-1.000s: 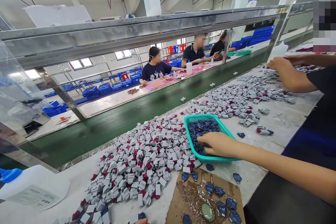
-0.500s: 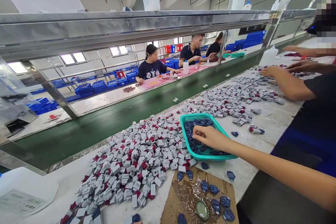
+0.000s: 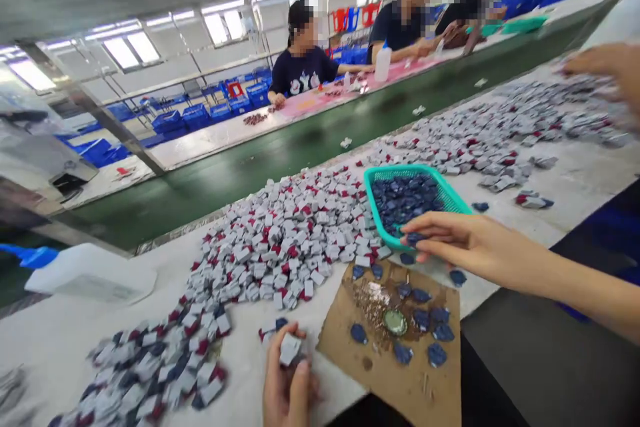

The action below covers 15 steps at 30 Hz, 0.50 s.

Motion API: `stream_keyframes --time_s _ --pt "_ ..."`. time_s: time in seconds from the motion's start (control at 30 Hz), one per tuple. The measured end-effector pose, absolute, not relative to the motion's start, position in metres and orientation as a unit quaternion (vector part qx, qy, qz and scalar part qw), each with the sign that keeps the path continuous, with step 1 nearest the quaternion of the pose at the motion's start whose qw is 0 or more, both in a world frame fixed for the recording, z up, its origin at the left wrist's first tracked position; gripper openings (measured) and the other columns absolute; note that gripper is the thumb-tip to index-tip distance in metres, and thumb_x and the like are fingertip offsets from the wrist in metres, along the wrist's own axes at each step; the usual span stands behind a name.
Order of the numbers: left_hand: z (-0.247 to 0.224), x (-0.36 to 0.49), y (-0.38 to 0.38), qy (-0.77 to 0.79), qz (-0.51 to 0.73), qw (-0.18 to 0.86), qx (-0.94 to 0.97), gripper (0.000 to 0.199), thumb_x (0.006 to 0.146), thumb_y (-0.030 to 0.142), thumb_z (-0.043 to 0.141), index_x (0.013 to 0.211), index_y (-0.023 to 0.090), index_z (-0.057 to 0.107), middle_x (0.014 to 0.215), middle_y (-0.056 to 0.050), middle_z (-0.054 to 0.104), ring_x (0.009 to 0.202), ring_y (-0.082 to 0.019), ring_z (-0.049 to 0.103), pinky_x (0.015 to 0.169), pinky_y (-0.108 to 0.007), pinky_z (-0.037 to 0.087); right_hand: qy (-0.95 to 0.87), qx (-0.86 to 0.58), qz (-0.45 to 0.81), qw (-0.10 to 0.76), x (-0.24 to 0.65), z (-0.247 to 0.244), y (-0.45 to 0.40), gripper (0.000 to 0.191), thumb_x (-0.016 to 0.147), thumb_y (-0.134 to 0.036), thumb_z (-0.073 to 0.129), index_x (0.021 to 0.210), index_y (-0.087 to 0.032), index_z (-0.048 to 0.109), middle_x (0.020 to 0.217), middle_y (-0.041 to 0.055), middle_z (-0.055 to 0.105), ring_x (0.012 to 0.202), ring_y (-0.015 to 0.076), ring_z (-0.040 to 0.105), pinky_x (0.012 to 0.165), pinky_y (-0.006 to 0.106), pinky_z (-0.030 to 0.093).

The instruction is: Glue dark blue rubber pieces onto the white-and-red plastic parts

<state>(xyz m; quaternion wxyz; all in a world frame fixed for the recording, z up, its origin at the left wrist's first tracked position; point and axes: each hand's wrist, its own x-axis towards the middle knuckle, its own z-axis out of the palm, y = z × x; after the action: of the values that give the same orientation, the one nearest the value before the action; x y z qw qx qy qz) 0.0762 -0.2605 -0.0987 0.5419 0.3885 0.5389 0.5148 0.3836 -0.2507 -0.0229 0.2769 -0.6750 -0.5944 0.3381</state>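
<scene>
My left hand [image 3: 286, 390] is at the bottom of the view, its thumb and fingers closed around a small grey plastic block [image 3: 290, 349]. My right hand [image 3: 470, 243] hovers over the near corner of the green mesh basket [image 3: 456, 200], pinching a small dark blue plastic piece [image 3: 415, 239] at the fingertips. Many similar blue pieces fill the basket. Below that hand lies a brown cardboard sheet [image 3: 345, 353], wet-looking in its middle. Several blue pieces lie on it around a small round cap [image 3: 395, 323] with pale green contents.
A large heap of grey and dark red blocks [image 3: 280, 227] spreads left of the basket; a smaller pile [image 3: 165, 373] sits nearer. A white squeeze bottle [image 3: 95, 273] lies at left. A green conveyor belt [image 3: 240, 170] runs behind. A co-worker's hand [image 3: 607, 70] is at right; other people sit opposite.
My right hand has come out of the basket toward me with a blue piece. My left hand has risen into view holding a grey block. The view has tilted downward.
</scene>
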Motion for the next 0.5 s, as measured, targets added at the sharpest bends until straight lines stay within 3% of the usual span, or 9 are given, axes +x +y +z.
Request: stream_keyframes --time_s 0.2,0.4,0.5 --pt "-0.075 0.101 -0.274 0.530 0.475 0.635 0.299 0.054 0.061 0.038 0.087 0.108 0.016 0.070 0.105 -0.010 0.068 0.084 -0.017 0.067 0.059 -0.016 0.056 -0.708 -0.592 0.274 0.270 0.351 -0.059 -0.289 0.028 0.093 -0.044 0.048 0.102 -0.025 0.068 0.100 0.0072 0.064 0.073 0.0140 0.061 0.059 0.025 0.052" --pt "-0.066 0.116 -0.278 0.506 0.490 0.671 0.232 0.041 0.054 0.030 0.091 0.090 0.017 0.075 0.091 -0.006 0.070 0.075 -0.013 0.064 0.051 -0.012 0.052 -0.768 -0.559 0.143 0.278 0.330 -0.096 -0.300 0.025 0.100 -0.026 0.041 0.107 -0.022 0.064 0.103 0.0061 0.061 0.093 0.0147 0.061 0.076 0.026 0.051" --pt "-0.064 0.118 -0.279 0.495 0.508 0.676 0.199 0.043 0.053 0.030 0.093 0.090 0.018 0.076 0.081 -0.003 0.069 0.069 -0.010 0.063 0.051 -0.011 0.052 -0.802 -0.537 0.077 0.249 0.327 -0.101 -0.300 0.027 0.101 -0.021 0.036 0.104 -0.019 0.062 0.100 0.0058 0.061 0.090 0.0134 0.061 0.073 0.025 0.049"
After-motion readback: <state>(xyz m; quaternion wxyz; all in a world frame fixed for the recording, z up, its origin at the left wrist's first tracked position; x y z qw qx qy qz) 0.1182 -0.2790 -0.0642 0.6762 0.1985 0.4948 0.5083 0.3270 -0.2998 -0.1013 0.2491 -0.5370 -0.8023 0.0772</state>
